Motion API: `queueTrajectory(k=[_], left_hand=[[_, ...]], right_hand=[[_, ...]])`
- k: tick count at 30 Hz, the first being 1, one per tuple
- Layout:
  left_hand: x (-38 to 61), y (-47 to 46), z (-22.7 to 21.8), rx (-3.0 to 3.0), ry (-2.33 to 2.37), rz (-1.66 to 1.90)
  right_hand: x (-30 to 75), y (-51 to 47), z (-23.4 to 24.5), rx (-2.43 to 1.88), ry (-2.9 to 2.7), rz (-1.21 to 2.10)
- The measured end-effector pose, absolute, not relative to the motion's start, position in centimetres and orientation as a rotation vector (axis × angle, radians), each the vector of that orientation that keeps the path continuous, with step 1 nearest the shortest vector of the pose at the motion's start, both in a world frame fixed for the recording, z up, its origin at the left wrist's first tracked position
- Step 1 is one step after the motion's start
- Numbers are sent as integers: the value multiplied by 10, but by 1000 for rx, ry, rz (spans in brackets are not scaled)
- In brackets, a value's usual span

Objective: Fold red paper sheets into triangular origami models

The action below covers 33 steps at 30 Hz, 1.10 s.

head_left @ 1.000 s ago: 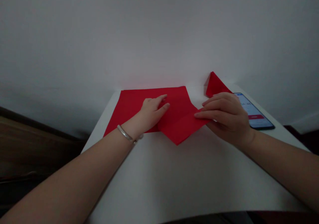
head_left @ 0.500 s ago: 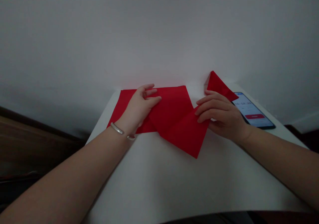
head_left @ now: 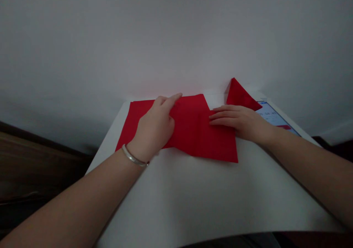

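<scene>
Two red paper sheets lie on a white table [head_left: 209, 200]. The far sheet [head_left: 190, 106] sits flat near the wall; a nearer red sheet [head_left: 212, 141] overlaps its right part, now squared to the table edge. My left hand [head_left: 156, 128], with a silver bracelet at the wrist, rests on the sheets with the index finger pointing outward. My right hand [head_left: 239, 121] lies flat, fingers together, pressing on the nearer sheet's right upper part. Neither hand grips anything.
A folded red paper triangle [head_left: 239, 93] stands at the far right by the white wall. A phone [head_left: 271, 115] with a lit screen lies to the right, partly hidden by my right forearm. Dark floor and a wooden surface lie left of the table.
The nearer red sheet turned from a tilted diamond to lying square. My right hand went from pinching its corner to pressing flat on it. My left hand shifted slightly forward.
</scene>
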<state>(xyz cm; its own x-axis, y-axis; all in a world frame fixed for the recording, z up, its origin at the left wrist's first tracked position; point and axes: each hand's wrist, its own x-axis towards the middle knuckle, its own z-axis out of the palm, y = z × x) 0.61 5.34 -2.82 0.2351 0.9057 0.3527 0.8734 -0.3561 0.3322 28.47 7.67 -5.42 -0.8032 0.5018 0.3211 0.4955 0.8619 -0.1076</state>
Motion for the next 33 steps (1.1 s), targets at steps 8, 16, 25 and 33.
queueTrajectory(k=[8, 16, 25, 33], left_hand=[[2, 65, -27, 2050, 1771, 754], [-12, 82, -44, 2381, 1842, 300], [1, 79, -43, 2271, 1872, 213], [0, 83, -42, 2036, 1868, 472]], right_hand=[[290, 87, -63, -726, -2758, 1], [291, 92, -73, -768, -2687, 64], [291, 98, -81, -667, -2589, 197], [291, 100, -83, -656, -2630, 123]])
